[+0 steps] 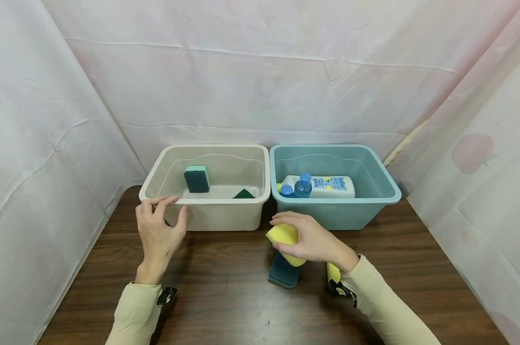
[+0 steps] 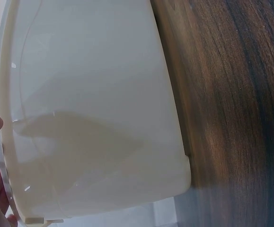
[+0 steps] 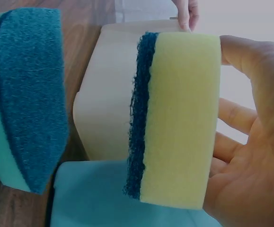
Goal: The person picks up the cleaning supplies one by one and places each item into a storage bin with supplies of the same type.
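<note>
My right hand [image 1: 307, 237] grips a yellow sponge [image 1: 284, 235] with a dark scouring side, raised over the table in front of the bins. Below it lies a green sponge [image 1: 283, 270], its dark scouring face up; the right wrist view shows this green sponge [image 3: 28, 99] beside the held one. At the front left of the beige bin [image 1: 221, 215], my left hand [image 1: 158, 235] rests its fingers at the rim, thumb spread apart. Inside that bin a green sponge [image 1: 197, 179] stands upright, and a dark green corner [image 1: 244, 194] shows behind the front wall.
The blue bin [image 1: 337, 211] stands right of the beige one. It holds a white bottle [image 1: 335, 187] and two blue-capped bottles [image 1: 303, 186]. Another yellow item [image 1: 333, 272] lies partly hidden under my right wrist on the wooden table [image 1: 225, 297]. Curtains surround the table.
</note>
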Demonstrator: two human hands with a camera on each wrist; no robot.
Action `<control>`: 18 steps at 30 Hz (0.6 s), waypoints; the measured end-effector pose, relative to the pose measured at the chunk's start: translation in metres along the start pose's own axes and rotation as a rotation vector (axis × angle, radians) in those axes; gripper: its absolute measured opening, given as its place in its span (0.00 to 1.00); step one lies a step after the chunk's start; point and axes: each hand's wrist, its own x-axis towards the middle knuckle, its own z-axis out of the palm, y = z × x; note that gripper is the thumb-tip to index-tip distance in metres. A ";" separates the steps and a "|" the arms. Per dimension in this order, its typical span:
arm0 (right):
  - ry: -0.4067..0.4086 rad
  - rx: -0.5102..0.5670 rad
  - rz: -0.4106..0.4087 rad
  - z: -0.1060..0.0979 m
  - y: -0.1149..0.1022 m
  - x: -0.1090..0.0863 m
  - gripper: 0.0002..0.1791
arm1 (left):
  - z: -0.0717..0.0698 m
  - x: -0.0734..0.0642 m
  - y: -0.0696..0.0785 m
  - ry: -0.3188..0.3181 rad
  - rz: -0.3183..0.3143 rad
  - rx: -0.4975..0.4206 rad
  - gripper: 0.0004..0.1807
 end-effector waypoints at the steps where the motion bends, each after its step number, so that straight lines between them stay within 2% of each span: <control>1: 0.003 -0.001 -0.003 -0.001 -0.001 0.001 0.25 | 0.000 0.000 0.000 -0.002 -0.001 0.001 0.20; 8: 0.013 0.004 -0.009 -0.009 -0.006 0.005 0.26 | -0.001 0.000 0.001 -0.004 -0.009 0.003 0.20; 15: 0.022 0.007 -0.011 -0.016 -0.011 0.009 0.26 | 0.002 0.000 0.001 0.048 0.009 -0.011 0.18; 18: 0.032 0.002 -0.010 -0.019 -0.012 0.010 0.26 | 0.002 0.000 0.001 0.052 0.015 -0.010 0.17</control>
